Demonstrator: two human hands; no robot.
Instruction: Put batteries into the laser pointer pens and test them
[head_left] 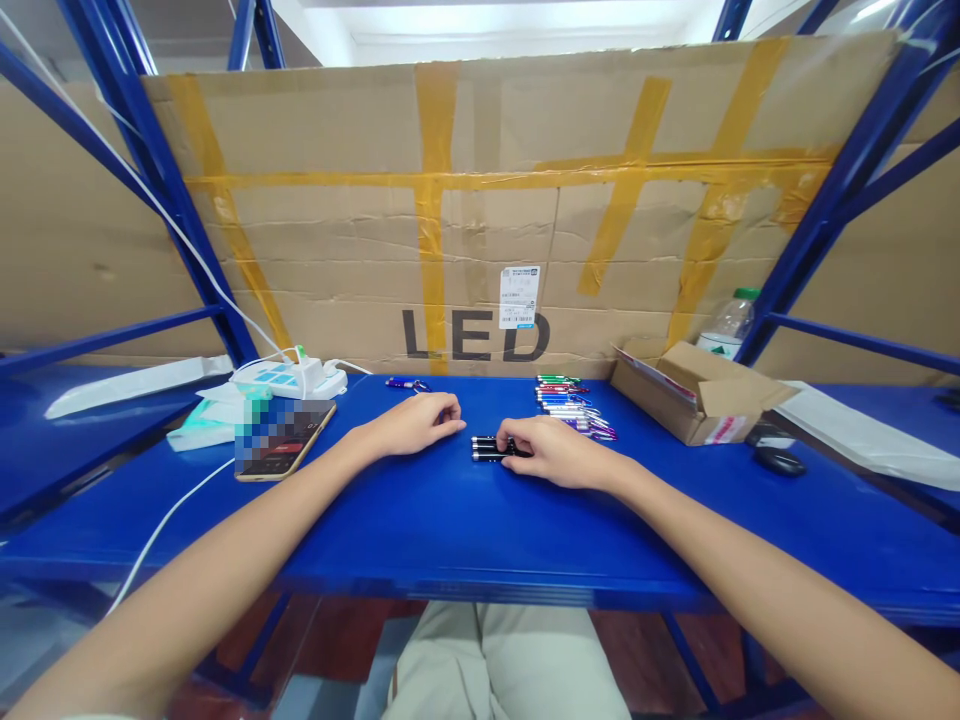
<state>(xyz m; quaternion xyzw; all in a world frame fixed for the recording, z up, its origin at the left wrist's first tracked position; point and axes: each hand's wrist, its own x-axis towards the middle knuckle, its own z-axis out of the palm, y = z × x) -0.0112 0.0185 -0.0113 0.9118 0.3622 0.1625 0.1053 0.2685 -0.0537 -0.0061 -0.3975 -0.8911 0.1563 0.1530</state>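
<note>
My right hand (556,452) is closed over small black metal tubes (486,449) that look like keychain flashlights. They lie side by side on the blue table (420,530), silver ends pointing left; my fingers hide their right ends. To the left, my left hand (421,424) rests on the tabletop, fingers loosely bent, thumb apart, holding nothing. Beyond my right hand lies a column of similar tubes in green, red, blue, silver and purple (566,403), with carabiner clips on their right ends. A single dark blue tube (405,384) with a clip lies behind my left hand.
On the left are a phone (289,445), a tissue pack (214,415) and a white power strip (289,377) with cables. An open cardboard box (690,395), a black mouse (780,461) and a bottle (727,322) stand right. A tall cardboard sheet (337,260) closes the back.
</note>
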